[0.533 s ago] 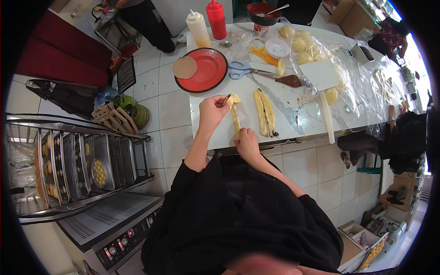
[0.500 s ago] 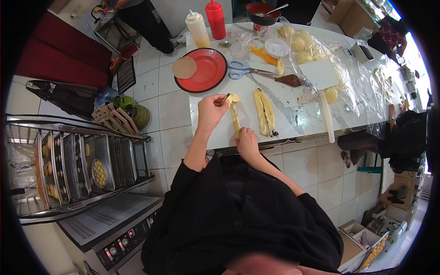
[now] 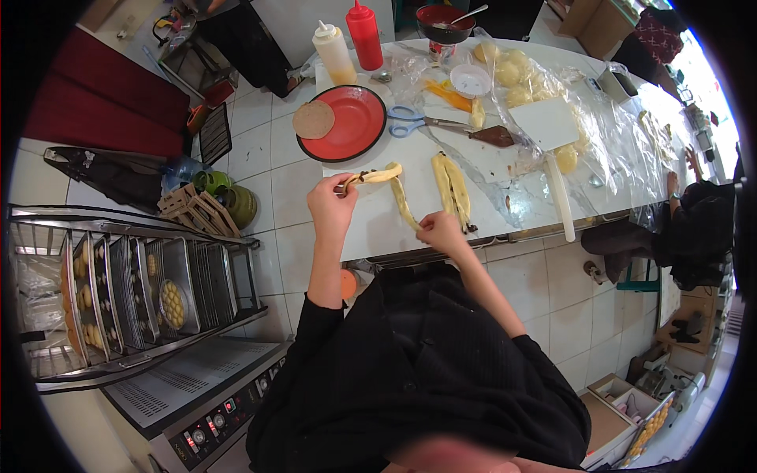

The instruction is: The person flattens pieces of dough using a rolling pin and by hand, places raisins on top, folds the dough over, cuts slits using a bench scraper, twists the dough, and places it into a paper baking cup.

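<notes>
A long strip of pale yellow dough [image 3: 403,201] with dark filling bends across the near left of the table. My left hand [image 3: 330,202] pinches one end, where dark bits show. My right hand [image 3: 441,232] grips the other end near the table's front edge. Right of it lies another dough piece [image 3: 450,189], slit lengthwise with dark filling in the cuts; it touches neither hand. Beyond my left hand rests a red plate [image 3: 359,124] with a black rim, and a round brown disc [image 3: 314,120] overlaps its left side.
Blue-handled scissors [image 3: 408,121] and a brown piping bag [image 3: 493,136] lie past the dough. A white scraper [image 3: 546,124] sits by plastic-covered dough balls [image 3: 512,69]. Squeeze bottles [image 3: 334,54] stand at the back. At left is a tray rack [image 3: 138,292]; a person [image 3: 698,225] is at right.
My left hand has moved left and a little nearer, drawing its dough end out sideways. My right hand has shifted slightly right, and the strip is now spread into a bend.
</notes>
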Motion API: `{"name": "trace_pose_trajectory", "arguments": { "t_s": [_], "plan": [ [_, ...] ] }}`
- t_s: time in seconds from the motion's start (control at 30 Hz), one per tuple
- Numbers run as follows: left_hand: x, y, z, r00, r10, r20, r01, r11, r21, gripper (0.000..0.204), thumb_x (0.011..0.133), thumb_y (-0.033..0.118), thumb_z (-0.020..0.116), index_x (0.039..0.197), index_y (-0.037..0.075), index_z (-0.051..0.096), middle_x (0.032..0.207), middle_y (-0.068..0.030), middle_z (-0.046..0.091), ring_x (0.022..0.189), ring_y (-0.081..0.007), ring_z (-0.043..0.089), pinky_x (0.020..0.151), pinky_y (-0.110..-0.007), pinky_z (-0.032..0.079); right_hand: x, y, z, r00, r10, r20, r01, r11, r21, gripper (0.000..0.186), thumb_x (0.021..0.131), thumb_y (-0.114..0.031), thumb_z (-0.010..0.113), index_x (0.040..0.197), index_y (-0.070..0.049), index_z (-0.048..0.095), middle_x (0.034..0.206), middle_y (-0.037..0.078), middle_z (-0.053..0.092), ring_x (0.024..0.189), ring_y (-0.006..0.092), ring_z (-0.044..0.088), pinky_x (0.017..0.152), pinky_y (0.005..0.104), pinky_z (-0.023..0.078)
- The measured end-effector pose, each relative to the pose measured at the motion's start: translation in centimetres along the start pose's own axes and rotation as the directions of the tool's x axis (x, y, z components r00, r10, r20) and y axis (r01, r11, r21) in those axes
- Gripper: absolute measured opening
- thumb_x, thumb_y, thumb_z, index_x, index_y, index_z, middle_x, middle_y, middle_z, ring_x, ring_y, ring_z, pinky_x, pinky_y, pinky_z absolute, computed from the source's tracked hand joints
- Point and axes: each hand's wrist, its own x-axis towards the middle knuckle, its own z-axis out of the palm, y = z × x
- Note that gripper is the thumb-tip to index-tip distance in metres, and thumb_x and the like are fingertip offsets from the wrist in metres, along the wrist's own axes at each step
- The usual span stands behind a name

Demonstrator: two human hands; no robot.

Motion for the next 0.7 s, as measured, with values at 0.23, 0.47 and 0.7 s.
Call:
{"name": "trace_pose_trajectory", "arguments": {
  "t_s": [0.23,0.47,0.7],
  "plan": [
    [-2.4,-2.7,-0.7,0.995,-0.042,-0.092,0.044,0.999,0.026,0.018,0.065,-0.001,0.059,0.081,0.003,0.064,0.071,-0.0097,0.059,0.054,-0.0157,0.056,0.052,-0.025,0.047,0.7,0.2,-6.6,0.998,0.062,-0.01,-0.053,0.913,0.403,0.013,0.068,-0.008,0.064,0.073,0.003,0.06,0.06,0.006,0.06,0.051,0.0095,0.057,0.049,0.0224,0.045],
    [-7.2,-4.5,4.2,1.0,-0.01,0.01,0.011,0.991,-0.134,0.02,0.066,-0.003,0.057,0.084,0.004,0.064,0.078,-0.0087,0.058,0.057,-0.0156,0.056,0.054,-0.024,0.047,0.9,-5.8,-8.2,0.974,-0.05,-0.221,0.122,0.938,0.325,0.014,0.068,-0.008,0.065,0.073,0.004,0.06,0.059,0.006,0.059,0.051,0.0096,0.057,0.048,0.022,0.044],
    [-11.0,-2.9,9.5,0.963,0.146,0.226,-0.099,0.973,-0.207,0.025,0.07,0.002,0.055,0.094,0.002,0.057,0.083,-0.0117,0.055,0.079,-0.0236,0.054,0.069,-0.031,0.043,2.8,-8.7,1.8,0.91,-0.371,-0.186,0.376,0.926,-0.009,0.007,0.064,-0.008,0.059,0.066,-0.001,0.059,0.059,0.014,0.058,0.062,0.0266,0.06,0.057,0.0362,0.048]
  ]
}}
